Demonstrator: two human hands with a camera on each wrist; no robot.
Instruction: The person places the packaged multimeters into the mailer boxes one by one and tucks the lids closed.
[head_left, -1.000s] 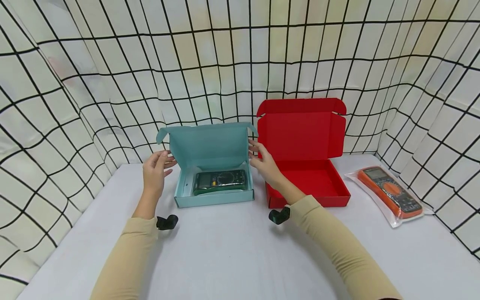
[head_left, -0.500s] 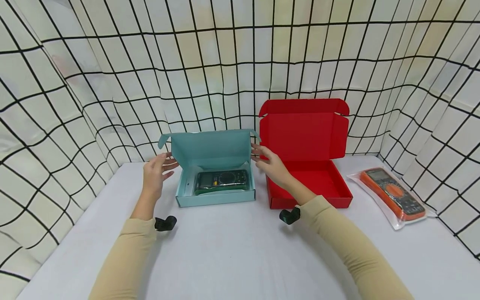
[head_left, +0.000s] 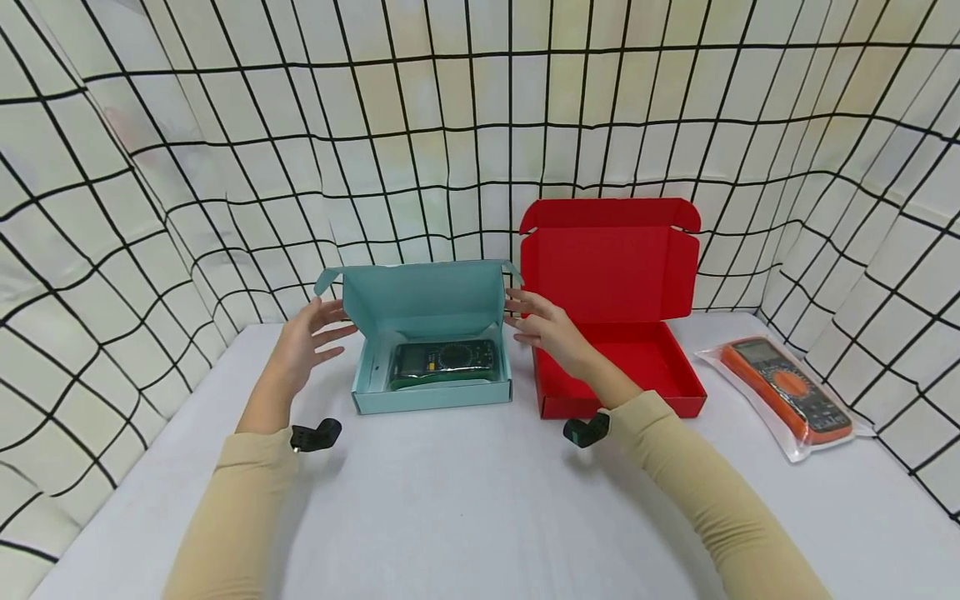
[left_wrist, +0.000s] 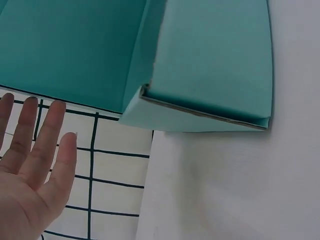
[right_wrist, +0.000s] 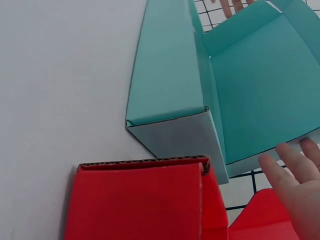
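In the head view we find our left hand with its fingers spread and fairly straight, just off the left end of the teal box. Our right hand is likewise spread, its fingertips by the right side of the raised lid. Between our two hands, inside that box, lies the dark multimeter in clear wrapping. Beyond our right hand and partly behind our right forearm stands the red box, its cover up. Farther to the right of that hand, the orange multimeter lies in a clear bag on the tabletop.

In the left wrist view, our left palm shows with the fingers apart, their tips near the lid's edge; the box is above and to the right of the hand.

In the right wrist view, our right fingertips overlap the lid's edge, and we cannot tell whether they touch it. The red box's corner comes below and left of this hand; a few left fingertips show across the lid.
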